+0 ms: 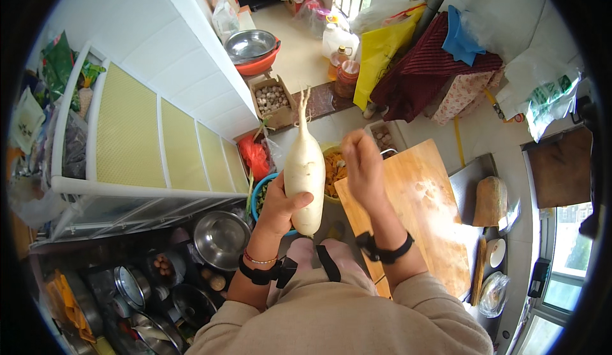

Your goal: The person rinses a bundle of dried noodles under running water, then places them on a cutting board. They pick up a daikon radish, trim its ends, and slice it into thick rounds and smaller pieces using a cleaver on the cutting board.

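My left hand holds a large white radish, its thin root end pointing away from me and its thick end towards my body. The thumb lies across the lower part of the radish. To the right, my right hand is raised near the left edge of a wooden board, apart from the radish; its fingers are curled and slightly blurred, and whether they hold anything small cannot be told. Behind the two hands is a yellow basin with orange pieces. A blue-rimmed basin with greens is partly hidden by my left arm.
A steel bowl stands at lower left, near pans and a bowl of eggs. A white shelf rack is on the left. Ahead are a cardboard box of garlic and a red-lidded jar. A cut gourd lies right of the board.
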Demonstrator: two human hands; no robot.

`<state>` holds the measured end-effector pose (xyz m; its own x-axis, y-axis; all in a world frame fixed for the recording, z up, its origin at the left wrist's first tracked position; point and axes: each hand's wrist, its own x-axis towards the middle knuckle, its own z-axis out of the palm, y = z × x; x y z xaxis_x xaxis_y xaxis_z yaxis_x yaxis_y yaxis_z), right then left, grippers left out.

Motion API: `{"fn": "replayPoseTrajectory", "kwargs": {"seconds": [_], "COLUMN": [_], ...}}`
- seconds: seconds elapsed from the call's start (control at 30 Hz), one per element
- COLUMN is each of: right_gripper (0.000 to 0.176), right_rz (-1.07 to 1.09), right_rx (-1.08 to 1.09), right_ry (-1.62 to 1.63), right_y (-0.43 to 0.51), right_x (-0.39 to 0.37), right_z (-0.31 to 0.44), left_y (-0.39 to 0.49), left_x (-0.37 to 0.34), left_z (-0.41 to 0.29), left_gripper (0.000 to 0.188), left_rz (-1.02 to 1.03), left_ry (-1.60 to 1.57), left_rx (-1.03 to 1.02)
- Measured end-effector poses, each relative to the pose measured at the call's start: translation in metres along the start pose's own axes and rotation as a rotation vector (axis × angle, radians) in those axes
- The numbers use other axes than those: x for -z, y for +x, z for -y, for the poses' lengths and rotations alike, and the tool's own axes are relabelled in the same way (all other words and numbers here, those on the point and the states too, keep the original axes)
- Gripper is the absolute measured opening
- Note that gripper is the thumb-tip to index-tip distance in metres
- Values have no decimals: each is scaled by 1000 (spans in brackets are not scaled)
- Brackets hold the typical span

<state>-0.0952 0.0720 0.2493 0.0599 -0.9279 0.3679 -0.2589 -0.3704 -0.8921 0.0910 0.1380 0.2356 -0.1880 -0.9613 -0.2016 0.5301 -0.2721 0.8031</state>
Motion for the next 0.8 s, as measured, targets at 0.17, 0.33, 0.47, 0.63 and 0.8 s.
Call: {"fn": "replayPoseTrajectory", "kwargs": {"seconds": [0.17,0.33,0.47,0.63,0.8], "right_gripper": [14,25,38,23,18], "right_rz": [63,411,457,20,-9], "right_rx": [-172,-398,-438,-416,-311], "right_ry": [-469,-908,-846,552,704], "right_y": [15,-5,5,6,3], "right_x": [-3,-13,-9,-3,-5], "right_z": [-131,-227,-198,-78,2], "left_y": [-6,-11,-12,-4,7], "left_x": [10,7,1,-6,-21], "left_z": [4,5,-3,-1,7], "left_gripper": [77,64,64,61,74], "left_rz": [63,29,-62,-111,-134], "left_ry": [-42,-38,92,175,188], "left_rx": [-21,4,-36,-102,-167]}}
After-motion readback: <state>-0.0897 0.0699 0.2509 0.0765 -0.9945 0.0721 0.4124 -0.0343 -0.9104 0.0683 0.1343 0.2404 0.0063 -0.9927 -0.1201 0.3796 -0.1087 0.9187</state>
